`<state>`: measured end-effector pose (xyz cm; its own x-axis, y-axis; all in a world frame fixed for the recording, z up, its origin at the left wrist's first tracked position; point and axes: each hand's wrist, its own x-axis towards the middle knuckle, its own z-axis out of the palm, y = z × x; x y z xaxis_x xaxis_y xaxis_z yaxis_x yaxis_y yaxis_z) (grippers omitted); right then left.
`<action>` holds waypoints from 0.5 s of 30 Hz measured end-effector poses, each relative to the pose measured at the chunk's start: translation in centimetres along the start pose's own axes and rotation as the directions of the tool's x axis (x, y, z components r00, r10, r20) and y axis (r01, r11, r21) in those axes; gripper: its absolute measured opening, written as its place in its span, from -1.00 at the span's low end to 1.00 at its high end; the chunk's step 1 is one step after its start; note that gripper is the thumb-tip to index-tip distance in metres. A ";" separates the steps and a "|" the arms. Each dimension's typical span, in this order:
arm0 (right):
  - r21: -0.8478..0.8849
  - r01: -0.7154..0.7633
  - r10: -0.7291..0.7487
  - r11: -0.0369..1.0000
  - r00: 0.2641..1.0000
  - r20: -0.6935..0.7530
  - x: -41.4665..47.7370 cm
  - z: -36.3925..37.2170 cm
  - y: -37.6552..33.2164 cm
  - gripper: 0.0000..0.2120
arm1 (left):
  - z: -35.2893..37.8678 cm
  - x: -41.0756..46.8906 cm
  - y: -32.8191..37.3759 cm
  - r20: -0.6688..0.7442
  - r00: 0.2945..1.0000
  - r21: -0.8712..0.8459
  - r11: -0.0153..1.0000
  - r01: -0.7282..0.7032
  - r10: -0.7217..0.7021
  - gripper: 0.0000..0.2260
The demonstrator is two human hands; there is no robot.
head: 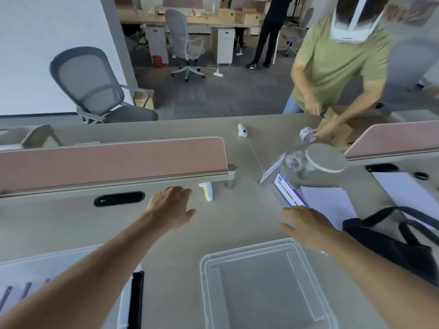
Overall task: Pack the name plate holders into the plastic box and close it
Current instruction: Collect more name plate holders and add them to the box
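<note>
A clear plastic box (268,281) stands open and empty on the desk close to me, right of centre. Its lid (59,264) lies at the near left under my left forearm. Two clear name plate holders rest further back on the desk: one with a blue-and-white printed card (288,192), one plain (273,168) behind it, leaning. My right hand (306,225) hovers just in front of the printed holder, fingers spread, holding nothing. My left hand (171,206) reaches out over the bare desk, open and empty.
A pink desk divider (111,160) runs across the left; another (392,138) sits at the right. A small white-and-yellow bottle (206,191) stands by the divider foot. A dark bag (392,243), tape rolls (294,160) and a person opposite handling a cardboard box (344,129) occupy the right.
</note>
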<state>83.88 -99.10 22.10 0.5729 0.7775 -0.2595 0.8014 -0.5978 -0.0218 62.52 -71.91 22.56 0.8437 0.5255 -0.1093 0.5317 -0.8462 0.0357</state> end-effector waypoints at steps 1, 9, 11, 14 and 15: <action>-0.007 -0.012 0.012 1.000 1.000 0.002 0.2 0.3 2.2 -0.78 | 0.3 1.2 2.1 0.008 1.000 0.001 1.000 -0.012 0.012 -0.57; 0.039 -0.026 0.023 0.999 0.998 0.054 3.4 4.0 16.1 -0.72 | 4.5 9.3 17.1 0.127 0.991 -0.027 0.998 -0.049 0.052 -0.58; 0.070 -0.026 0.023 0.997 0.999 0.049 4.5 4.8 17.9 -0.73 | 5.7 10.6 19.6 0.149 0.987 -0.042 0.998 -0.055 0.061 -0.58; 0.164 -0.066 0.060 0.984 0.997 0.044 6.8 5.9 19.5 -0.79 | 7.3 12.4 21.5 0.179 0.982 -0.065 0.997 -0.052 0.063 -0.55; 0.195 -0.083 0.076 0.977 0.996 0.041 7.7 6.3 19.8 -0.81 | 7.8 13.1 21.9 0.191 0.980 -0.075 0.996 -0.046 0.059 -0.54</action>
<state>103.12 -106.17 13.59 0.6248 0.7210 -0.2996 0.7024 -0.6866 -0.1877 84.60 -84.22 14.13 0.8442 0.4478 -0.2948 0.4965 -0.8604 0.1151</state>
